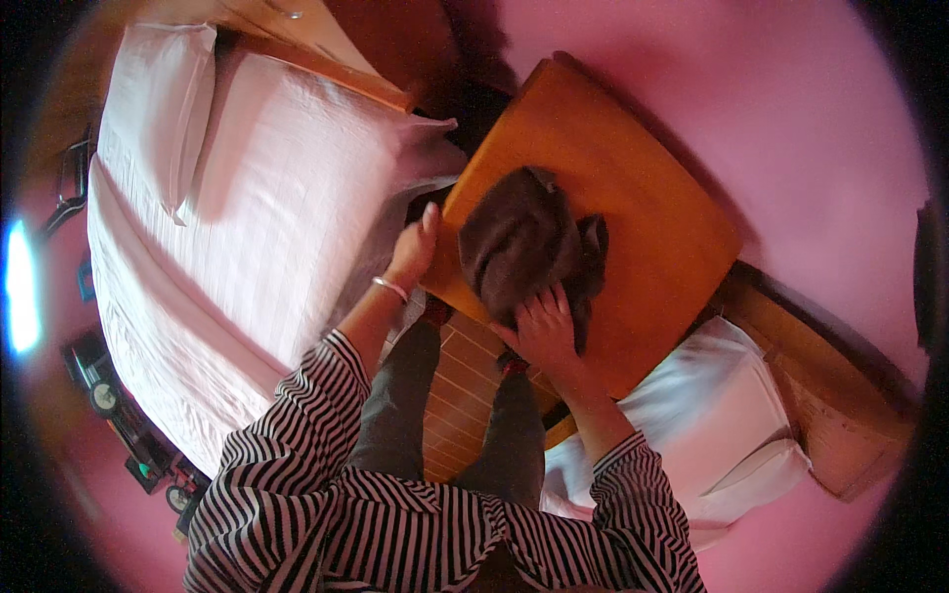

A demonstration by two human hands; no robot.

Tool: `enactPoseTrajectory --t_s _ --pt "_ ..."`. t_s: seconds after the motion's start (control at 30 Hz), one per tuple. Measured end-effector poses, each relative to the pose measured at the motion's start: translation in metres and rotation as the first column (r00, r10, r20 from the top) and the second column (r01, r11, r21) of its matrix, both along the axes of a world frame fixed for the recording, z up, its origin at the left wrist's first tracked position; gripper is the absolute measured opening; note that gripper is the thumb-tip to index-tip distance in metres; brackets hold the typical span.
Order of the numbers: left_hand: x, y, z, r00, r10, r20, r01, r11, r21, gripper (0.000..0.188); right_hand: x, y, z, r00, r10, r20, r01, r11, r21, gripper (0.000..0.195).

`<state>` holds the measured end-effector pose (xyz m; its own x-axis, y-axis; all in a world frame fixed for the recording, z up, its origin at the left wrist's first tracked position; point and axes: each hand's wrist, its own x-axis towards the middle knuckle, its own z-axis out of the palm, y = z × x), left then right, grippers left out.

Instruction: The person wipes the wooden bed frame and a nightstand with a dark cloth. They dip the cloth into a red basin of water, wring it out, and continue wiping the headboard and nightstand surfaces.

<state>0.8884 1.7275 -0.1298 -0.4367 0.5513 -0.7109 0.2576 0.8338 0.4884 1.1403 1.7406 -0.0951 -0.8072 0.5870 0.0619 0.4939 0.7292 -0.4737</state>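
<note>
A crumpled dark brown cloth (519, 237) lies on the orange-brown wooden table (652, 215), towards the side nearest me. My right hand (545, 322) rests palm down on the cloth's near part, fingers spread over it. At the table's left edge is my left hand (417, 248), thumb side up, with a silver bangle on the wrist. Its fingers are partly hidden, so whether they grip the edge is unclear.
Left of the table stands a bed with a white sheet (296, 163) and a white pillow (163, 111). Another white-covered cushion or bedding (704, 415) lies at right, beside a wooden frame (815, 385). A pink wall (741, 96) runs behind the table. Below is a tiled floor (463, 393).
</note>
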Motion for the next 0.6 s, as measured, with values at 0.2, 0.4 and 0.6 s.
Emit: enactPoseTrajectory --t_s 0.2,0.4,0.6 --pt "0.070 -0.077 0.005 0.983 0.175 0.053 -0.177 0.984 0.031 0.064 0.049 -0.034 0.006 0.989 0.095 0.111 -0.094 0.995 -0.020 0.046" --pt "0.143 -0.126 0.013 0.943 0.309 0.123 -0.332 0.861 0.386 0.046 0.042 -0.055 0.024 0.976 -0.020 0.215 0.052 0.988 -0.147 0.049" --pt "0.135 -0.067 0.087 0.936 -0.339 -0.092 0.334 0.780 0.529 0.076 0.068 -0.003 0.028 0.910 -0.241 0.337 0.414 0.483 -0.772 0.039"
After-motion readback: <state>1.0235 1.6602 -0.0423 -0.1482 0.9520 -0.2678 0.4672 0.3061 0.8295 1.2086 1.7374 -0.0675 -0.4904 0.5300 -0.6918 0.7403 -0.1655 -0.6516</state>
